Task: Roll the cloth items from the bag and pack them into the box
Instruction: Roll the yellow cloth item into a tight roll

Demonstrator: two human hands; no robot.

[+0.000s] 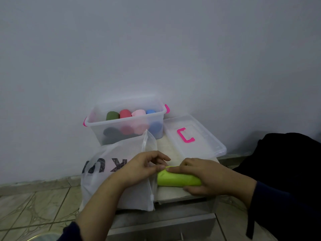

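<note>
Entry, taken with the box (125, 126) as landmark.

1. Box: clear plastic, pink latches, lid off, standing at the back of the tabletop (175, 192) against the wall. I count four rolls inside, laid side by side: dark green (112, 115), red (125, 113), pale pink (138, 112), blue (150, 111). I judge they lie parallel so that more fit in the row; space remains on the near side.

2. Lid (194, 136): flat on the tabletop just right of the box, pink handle up, set aside to keep the opening free.

3. Bag (119, 174): white, dark lettering, directly in front of the box, mouth turned toward the rolling spot.

4. Green cloth (178, 179): in front of the box and to its right, beside the bag, rolled into a short cylinder on the tabletop.

5. Right hand (208, 176): grip wrapped over the roll's right end, thumb beneath, holding it from unwinding.

6. Left hand (144, 166): reaching across the bag; fingertips pinch the roll's loose top edge at its left end, I judge to tuck it.

7. Dark fabric (286, 171): well right of the box; I cannot tell what it is.

Status, as I read it: fifth roll nearly finished, not yet packed.
</note>
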